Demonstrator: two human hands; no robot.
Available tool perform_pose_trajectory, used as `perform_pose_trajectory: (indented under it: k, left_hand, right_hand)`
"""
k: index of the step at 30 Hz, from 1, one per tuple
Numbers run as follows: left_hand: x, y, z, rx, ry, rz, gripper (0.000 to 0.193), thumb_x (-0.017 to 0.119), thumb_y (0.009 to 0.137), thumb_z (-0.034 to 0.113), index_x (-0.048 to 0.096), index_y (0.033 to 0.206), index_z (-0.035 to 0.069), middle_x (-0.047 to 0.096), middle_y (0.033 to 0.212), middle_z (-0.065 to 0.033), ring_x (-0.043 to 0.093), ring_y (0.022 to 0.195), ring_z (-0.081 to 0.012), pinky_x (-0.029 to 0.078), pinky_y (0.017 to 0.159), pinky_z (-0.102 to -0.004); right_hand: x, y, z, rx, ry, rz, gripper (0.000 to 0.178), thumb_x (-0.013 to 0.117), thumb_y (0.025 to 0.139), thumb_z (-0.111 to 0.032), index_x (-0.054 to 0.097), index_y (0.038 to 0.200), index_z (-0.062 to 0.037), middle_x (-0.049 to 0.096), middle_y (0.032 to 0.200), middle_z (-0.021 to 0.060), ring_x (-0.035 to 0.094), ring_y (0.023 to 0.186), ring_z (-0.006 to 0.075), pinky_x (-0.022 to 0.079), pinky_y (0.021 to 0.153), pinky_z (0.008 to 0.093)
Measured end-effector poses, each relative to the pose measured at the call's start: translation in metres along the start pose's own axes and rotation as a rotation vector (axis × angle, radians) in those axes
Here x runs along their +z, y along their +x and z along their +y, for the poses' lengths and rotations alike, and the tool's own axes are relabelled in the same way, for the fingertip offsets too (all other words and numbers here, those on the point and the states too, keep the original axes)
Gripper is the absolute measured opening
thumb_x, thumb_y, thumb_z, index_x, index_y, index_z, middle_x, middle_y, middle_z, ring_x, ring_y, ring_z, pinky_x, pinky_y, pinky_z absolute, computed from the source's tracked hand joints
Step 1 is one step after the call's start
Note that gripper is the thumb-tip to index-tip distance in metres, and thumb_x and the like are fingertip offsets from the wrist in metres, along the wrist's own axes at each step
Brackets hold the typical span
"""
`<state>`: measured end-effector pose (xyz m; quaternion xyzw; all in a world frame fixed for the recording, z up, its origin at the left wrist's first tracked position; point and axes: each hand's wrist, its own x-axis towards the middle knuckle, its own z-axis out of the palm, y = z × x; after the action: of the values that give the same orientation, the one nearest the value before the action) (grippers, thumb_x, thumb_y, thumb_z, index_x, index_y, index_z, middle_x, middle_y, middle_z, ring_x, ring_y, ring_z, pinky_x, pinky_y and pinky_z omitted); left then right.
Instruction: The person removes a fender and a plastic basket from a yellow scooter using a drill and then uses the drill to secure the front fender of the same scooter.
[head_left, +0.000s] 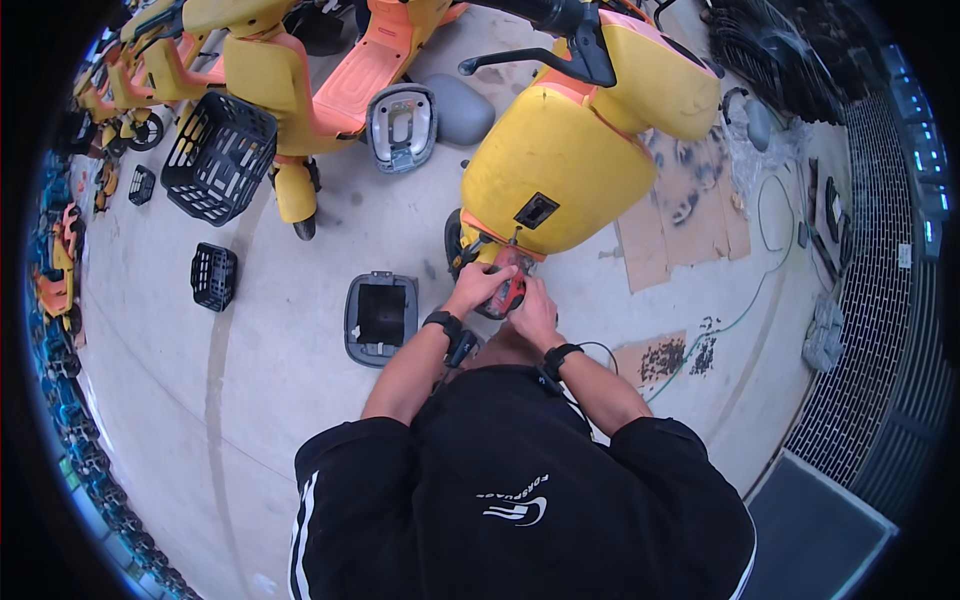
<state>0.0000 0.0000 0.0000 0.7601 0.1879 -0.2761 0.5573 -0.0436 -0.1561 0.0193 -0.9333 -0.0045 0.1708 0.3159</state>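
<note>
A red-and-black power driver (pixel 512 292) is between my two hands at the lower edge of a scooter's yellow front panel (pixel 550 165). Its thin bit points up at the panel, just below a small black rectangular fitting (pixel 537 209). My right hand (pixel 535 310) is closed round the driver from the right. From the left, my left hand (pixel 482 284) is closed against the tool's head, thumb across the top. Whatever else its fingers may hold is hidden. Above the panel sticks out the scooter's black brake lever (pixel 530 62).
To the left, a grey frame with a dark opening (pixel 352 330) lies on the floor, with black baskets (pixel 212 277) farther off. More yellow scooters (pixel 265 85) stand at the far left. Flattened cardboard (pixel 650 245), a pile of screws (pixel 662 360) and a green hose (pixel 735 300) are at right.
</note>
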Motion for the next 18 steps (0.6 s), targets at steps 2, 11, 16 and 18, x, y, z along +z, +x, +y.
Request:
perform_pose_trajectory:
  k: [2, 11, 16, 18]
  left_hand:
    - [-0.005, -0.004, 0.010, 0.014, 0.071, -0.051, 0.066, 0.072, 0.071, 0.057, 0.070, 0.090, -0.006, 0.069, 0.081, -0.0199, 0.069, 0.075, -0.0273, 0.053, 0.072, -0.0357]
    - [0.004, -0.004, -0.011, 0.046, 0.009, -0.024, 0.060, 0.072, 0.076, 0.051, 0.069, 0.089, -0.007, 0.068, 0.073, -0.0132, 0.062, 0.065, -0.0165, 0.051, 0.064, -0.0319]
    - [-0.002, -0.001, 0.004, 0.041, 0.068, -0.021, 0.061, 0.072, 0.076, 0.052, 0.069, 0.090, -0.007, 0.068, 0.073, -0.0141, 0.062, 0.063, -0.0175, 0.051, 0.064, -0.0324]
    - [-0.006, -0.007, 0.012, 0.056, 0.106, -0.067, 0.061, 0.071, 0.076, 0.052, 0.069, 0.088, -0.007, 0.068, 0.074, -0.0157, 0.063, 0.064, -0.0187, 0.051, 0.065, -0.0336]
  right_hand:
    - [0.003, -0.001, -0.001, -0.008, 0.028, 0.084, 0.049, 0.070, 0.071, -0.014, 0.048, 0.114, -0.0027, 0.052, 0.109, 0.0203, 0.057, 0.094, 0.0437, 0.047, 0.079, 0.0504]
    - [-0.002, -0.006, 0.002, -0.015, 0.048, 0.014, 0.048, 0.064, 0.072, -0.008, 0.049, 0.118, -0.0034, 0.053, 0.109, 0.0177, 0.055, 0.099, 0.0413, 0.047, 0.081, 0.0472]
    - [0.006, 0.001, 0.008, -0.046, 0.061, 0.068, 0.052, 0.071, 0.067, -0.010, 0.048, 0.113, -0.0013, 0.050, 0.108, 0.0199, 0.055, 0.096, 0.0426, 0.049, 0.079, 0.0482]
    - [0.011, 0.000, 0.009, -0.041, 0.071, 0.071, 0.051, 0.071, 0.067, -0.009, 0.048, 0.113, -0.0012, 0.050, 0.107, 0.0201, 0.054, 0.097, 0.0425, 0.048, 0.080, 0.0480]
